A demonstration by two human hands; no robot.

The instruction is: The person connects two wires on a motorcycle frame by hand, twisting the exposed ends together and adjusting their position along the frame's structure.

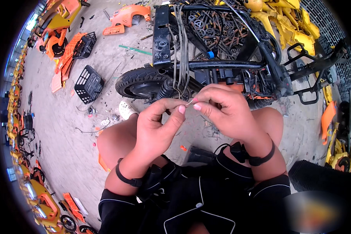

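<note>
My left hand (156, 125) and my right hand (228, 111) meet above my knees, each with thumb and forefinger pinched together. A thin, pale piece of wire (189, 103) runs between the two pinches, and the fingertips hide its ends. Just beyond my fingers, a bundle of long grey cables (179, 43) is draped over the black metal frame (162, 41) of a stripped scooter. Those cables hang down close to my hands; whether the wire joins them I cannot tell. Left of the cables lies the scooter's black wheel (133, 82), beside a coil spring (165, 89).
Rusty chains and sprockets (218, 29) are heaped behind the frame. Broken yellow panels (284, 23) pile up at the far right. A black plastic basket (89, 84) and orange panels (128, 16) lie on the concrete floor. Scooters line the left edge.
</note>
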